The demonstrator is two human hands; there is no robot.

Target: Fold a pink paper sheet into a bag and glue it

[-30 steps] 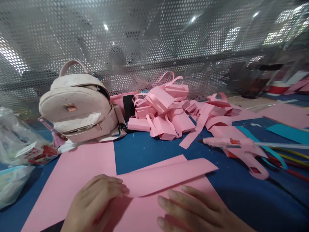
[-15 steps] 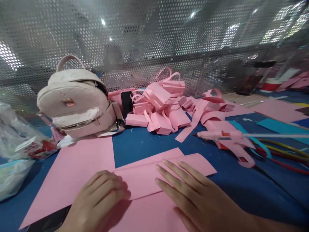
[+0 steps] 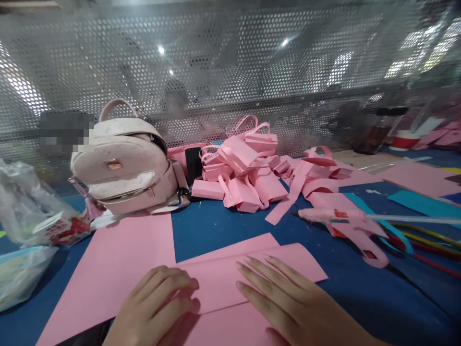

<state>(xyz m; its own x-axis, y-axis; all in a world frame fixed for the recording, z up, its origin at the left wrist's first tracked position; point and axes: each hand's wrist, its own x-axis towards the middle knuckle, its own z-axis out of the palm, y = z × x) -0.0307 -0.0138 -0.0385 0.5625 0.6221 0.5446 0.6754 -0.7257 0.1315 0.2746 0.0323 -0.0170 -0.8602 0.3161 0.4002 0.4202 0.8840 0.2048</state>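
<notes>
A pink paper sheet (image 3: 219, 283), its far part folded over toward me, lies before me on the blue table. My right hand (image 3: 288, 298) rests flat on the fold with fingers spread. At the fold's left part is my left hand (image 3: 154, 302), its fingers curved and its thumb apart from them, touching the paper. Another pink sheet (image 3: 133, 250) lies flat to the left, with a dark object (image 3: 90, 334) partly showing at its near edge. The right thumb is mostly hidden at the bottom.
A pale backpack (image 3: 122, 168) stands at the back left, beside a plastic bag and a small red-white box (image 3: 65, 228). Pink paper bags (image 3: 245, 163) are heaped at the back middle. A pink glue gun (image 3: 356, 226) with its cord lies right, near blue strips. Perforated metal (image 3: 230, 57) rises behind.
The view has tilted up slightly, so things sit lower in it. My left fingers have loosened from a closed curl at the fold. My right hand stays flat on the paper.
</notes>
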